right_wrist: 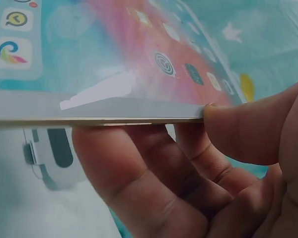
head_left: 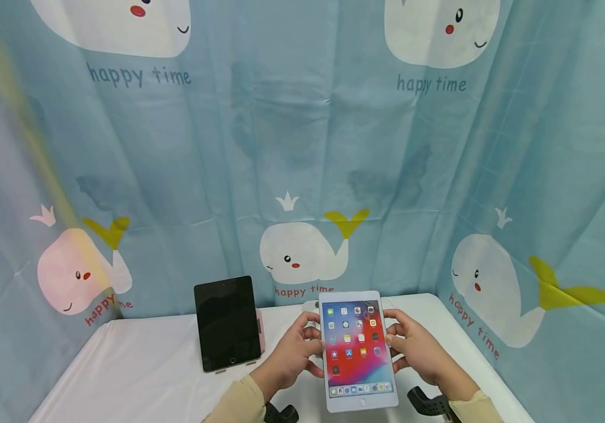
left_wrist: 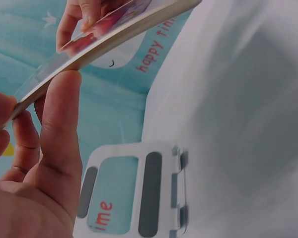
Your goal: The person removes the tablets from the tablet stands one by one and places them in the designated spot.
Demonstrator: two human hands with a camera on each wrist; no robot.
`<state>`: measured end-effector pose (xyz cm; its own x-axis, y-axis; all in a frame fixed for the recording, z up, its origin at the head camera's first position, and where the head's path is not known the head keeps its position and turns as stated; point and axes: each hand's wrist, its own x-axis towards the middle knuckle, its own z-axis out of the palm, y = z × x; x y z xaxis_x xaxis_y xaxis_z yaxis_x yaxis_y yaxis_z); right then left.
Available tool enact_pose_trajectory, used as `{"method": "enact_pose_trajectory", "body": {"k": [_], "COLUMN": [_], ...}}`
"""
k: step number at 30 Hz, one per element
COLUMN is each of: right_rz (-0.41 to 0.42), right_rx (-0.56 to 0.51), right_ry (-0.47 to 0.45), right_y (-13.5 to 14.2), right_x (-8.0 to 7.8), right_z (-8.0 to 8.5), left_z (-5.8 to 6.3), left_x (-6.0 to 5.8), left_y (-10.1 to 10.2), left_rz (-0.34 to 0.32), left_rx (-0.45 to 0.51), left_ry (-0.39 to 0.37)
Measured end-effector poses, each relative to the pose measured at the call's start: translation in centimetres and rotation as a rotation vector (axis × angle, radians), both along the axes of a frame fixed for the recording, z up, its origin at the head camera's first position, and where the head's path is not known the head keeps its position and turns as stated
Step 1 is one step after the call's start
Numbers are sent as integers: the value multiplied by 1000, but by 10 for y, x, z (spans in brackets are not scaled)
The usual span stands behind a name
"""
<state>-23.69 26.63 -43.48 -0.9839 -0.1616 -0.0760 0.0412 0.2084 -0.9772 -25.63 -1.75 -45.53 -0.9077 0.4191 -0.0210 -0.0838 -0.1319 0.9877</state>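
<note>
A white tablet with its screen lit, showing rows of app icons, is held upright above the table. My left hand grips its left edge, thumb at the front edge and fingers behind. On the opposite edge my right hand pinches it; in the right wrist view the thumb presses the rim and the fingers support the back. Behind the tablet a white stand with dark grey pads stands on the table, mostly hidden in the head view. The left wrist view shows the tablet edge-on, apart from that stand.
Left of my hands a black tablet with a dark screen leans on a pinkish stand. A white cloth covers the table. Blue curtains with whale prints enclose the back and both sides.
</note>
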Motion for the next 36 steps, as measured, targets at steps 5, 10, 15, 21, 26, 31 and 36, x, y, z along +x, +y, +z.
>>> {"method": "enact_pose_trajectory", "body": {"k": [5,10,15,21,26,31,36], "right_rz": [4,16,16,17,11,1,-21], "right_rx": [-2,-10,-19,-19,-11,1,31], "right_ry": [-12,-28,-63,-86,-105,-121,-129], "right_y": [11,22,32,47,61,77,92], "right_x": [8,14,18,22,25,27,27], "right_z": [-6,-10,-13,-15,-18,-20,-25], "left_z": [-4,-8,-12,-18,-20,-26,-31], "left_x": [7,13,17,20,22,25,26], "left_y": [10,21,31,46,60,77,95], "left_rz": [-11,-11,-13,-14,-20,-13,16], "left_rx": [3,9,10,2,-8,1,-7], "left_ry": [-28,-48,-59,-68,-79,-68,-63]}}
